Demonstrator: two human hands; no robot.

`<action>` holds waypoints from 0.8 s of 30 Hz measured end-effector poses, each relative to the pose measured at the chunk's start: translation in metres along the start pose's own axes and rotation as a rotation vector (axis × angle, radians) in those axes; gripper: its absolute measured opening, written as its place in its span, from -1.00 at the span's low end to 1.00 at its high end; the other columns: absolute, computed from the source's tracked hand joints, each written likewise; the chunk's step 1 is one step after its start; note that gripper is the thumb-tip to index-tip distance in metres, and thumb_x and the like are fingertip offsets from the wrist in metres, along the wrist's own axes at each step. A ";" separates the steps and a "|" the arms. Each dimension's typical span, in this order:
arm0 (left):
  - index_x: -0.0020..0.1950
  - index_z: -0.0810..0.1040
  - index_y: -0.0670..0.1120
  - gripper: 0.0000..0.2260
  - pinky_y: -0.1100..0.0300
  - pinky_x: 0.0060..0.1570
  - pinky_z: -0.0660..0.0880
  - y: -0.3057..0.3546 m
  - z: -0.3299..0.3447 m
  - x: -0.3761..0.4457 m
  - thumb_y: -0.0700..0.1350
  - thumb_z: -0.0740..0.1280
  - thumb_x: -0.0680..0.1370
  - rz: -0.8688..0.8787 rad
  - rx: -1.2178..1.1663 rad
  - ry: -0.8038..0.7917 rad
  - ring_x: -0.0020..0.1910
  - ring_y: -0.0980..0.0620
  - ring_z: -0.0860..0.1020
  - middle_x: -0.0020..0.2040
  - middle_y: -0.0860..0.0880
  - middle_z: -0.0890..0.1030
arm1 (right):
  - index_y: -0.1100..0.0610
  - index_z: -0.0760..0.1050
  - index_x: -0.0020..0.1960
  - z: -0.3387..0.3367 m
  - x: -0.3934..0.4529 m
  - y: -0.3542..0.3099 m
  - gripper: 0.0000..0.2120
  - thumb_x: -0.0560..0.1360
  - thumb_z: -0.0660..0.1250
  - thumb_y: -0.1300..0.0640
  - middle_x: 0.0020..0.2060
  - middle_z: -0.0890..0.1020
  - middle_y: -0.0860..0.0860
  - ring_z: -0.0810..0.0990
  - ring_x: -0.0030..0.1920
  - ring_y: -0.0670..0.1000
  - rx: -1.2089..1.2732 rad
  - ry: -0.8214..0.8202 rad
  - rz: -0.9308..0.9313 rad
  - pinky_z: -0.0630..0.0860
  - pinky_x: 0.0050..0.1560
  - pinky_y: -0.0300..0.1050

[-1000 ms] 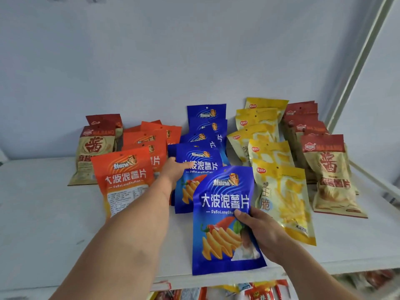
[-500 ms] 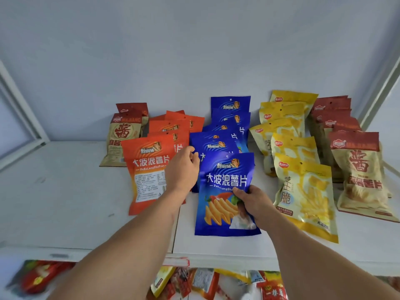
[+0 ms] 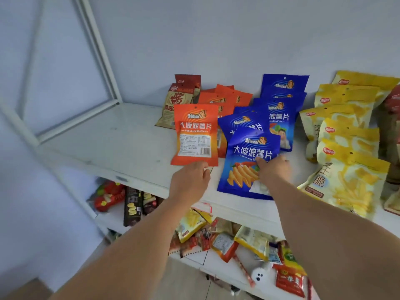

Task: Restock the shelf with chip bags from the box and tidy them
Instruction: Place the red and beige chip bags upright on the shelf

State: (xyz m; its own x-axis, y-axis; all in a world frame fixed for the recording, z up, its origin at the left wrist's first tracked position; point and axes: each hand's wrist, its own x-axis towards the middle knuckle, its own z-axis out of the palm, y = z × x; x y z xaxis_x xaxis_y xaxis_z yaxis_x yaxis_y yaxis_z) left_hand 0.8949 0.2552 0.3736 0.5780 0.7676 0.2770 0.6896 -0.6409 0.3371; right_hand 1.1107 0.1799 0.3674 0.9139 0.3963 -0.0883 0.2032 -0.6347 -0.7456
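Fingers of the right hand pressed down on the front blue chip bag, thumb on its face, rest of the digits along its right edge; whether pinching or only pressing, cannot tell. Fingers of the left hand curled loosely together, touching the bottom edge of the front orange chip bag, not clearly clamped on it. Blue bag flat at the front lip of the white shelf, overlapping a row of blue bags running back toward 12 o'clock. Orange bag just beside it at 9 o'clock, back label showing, ahead of more orange bags. Brown bags at 10 o'clock from the orange one. Yellow bags at 3 o'clock of the blue row. Mixed snack packs on the lower shelf at 6 o'clock.
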 end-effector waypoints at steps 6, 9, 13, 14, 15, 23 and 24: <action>0.27 0.52 -0.06 -0.72 0.03 -0.09 0.53 -0.043 -0.027 -0.069 -0.02 0.08 0.71 0.025 0.353 -0.057 0.10 -0.09 0.60 0.14 -0.04 0.62 | 0.16 0.42 0.37 0.011 -0.073 -0.014 -0.62 0.65 0.15 -0.01 0.33 0.45 0.14 0.38 0.36 0.20 -0.654 0.083 -0.658 0.32 0.35 0.14; 0.24 0.50 -0.08 -0.77 0.08 -0.21 0.36 -0.077 -0.046 -0.114 -0.05 0.10 0.71 0.028 0.534 -0.146 0.08 -0.10 0.60 0.12 -0.05 0.61 | 0.11 0.44 0.34 0.034 -0.130 -0.025 -0.67 0.68 0.09 0.02 0.29 0.49 0.08 0.40 0.33 0.15 -0.796 -0.042 -0.986 0.30 0.33 0.07; 0.24 0.50 -0.09 -0.79 0.02 -0.12 0.45 -0.133 -0.076 -0.192 -0.09 0.15 0.69 -0.065 0.605 -0.205 0.11 -0.11 0.60 0.14 -0.06 0.60 | 0.07 0.44 0.29 0.085 -0.220 -0.033 -0.72 0.60 0.15 0.16 0.23 0.51 0.05 0.44 0.27 0.12 -0.897 -0.199 -1.240 0.34 0.31 0.02; 0.24 0.50 -0.09 -0.80 0.01 -0.08 0.46 -0.148 -0.082 -0.215 -0.10 0.16 0.68 -0.104 0.617 -0.231 0.12 -0.12 0.59 0.15 -0.06 0.60 | 0.07 0.43 0.29 0.100 -0.245 -0.033 -0.71 0.58 0.16 0.19 0.23 0.51 0.05 0.44 0.27 0.12 -0.918 -0.237 -1.279 0.35 0.31 0.02; 0.25 0.50 -0.10 -0.79 0.01 -0.06 0.46 -0.163 -0.088 -0.240 -0.10 0.16 0.68 -0.147 0.624 -0.262 0.13 -0.13 0.58 0.15 -0.07 0.60 | 0.07 0.43 0.29 0.114 -0.270 -0.034 -0.71 0.57 0.18 0.18 0.23 0.51 0.05 0.43 0.28 0.12 -0.924 -0.271 -1.316 0.36 0.30 0.02; 0.32 0.47 -0.10 -0.74 0.01 0.06 0.45 -0.278 -0.136 -0.449 -0.10 0.12 0.68 -0.421 0.552 -0.381 0.20 -0.17 0.57 0.24 -0.09 0.59 | 0.06 0.43 0.27 0.227 -0.487 -0.007 -0.75 0.61 0.15 0.14 0.21 0.54 0.04 0.48 0.26 0.11 -0.921 -0.521 -1.556 0.40 0.23 0.01; 0.31 0.48 -0.09 -0.75 0.01 0.03 0.44 -0.293 -0.141 -0.474 -0.12 0.12 0.68 -0.448 0.554 -0.383 0.18 -0.15 0.58 0.23 -0.08 0.60 | 0.06 0.43 0.26 0.240 -0.511 -0.003 -0.75 0.61 0.14 0.15 0.21 0.54 0.04 0.47 0.26 0.10 -0.919 -0.548 -1.575 0.41 0.21 0.00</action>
State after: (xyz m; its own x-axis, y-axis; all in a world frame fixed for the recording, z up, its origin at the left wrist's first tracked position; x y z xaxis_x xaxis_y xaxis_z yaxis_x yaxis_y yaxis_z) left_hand 0.3580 0.0800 0.2702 0.2358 0.9617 -0.1395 0.9490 -0.2587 -0.1799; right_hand 0.5590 0.1389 0.2561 -0.4193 0.9040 -0.0831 0.8880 0.4275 0.1692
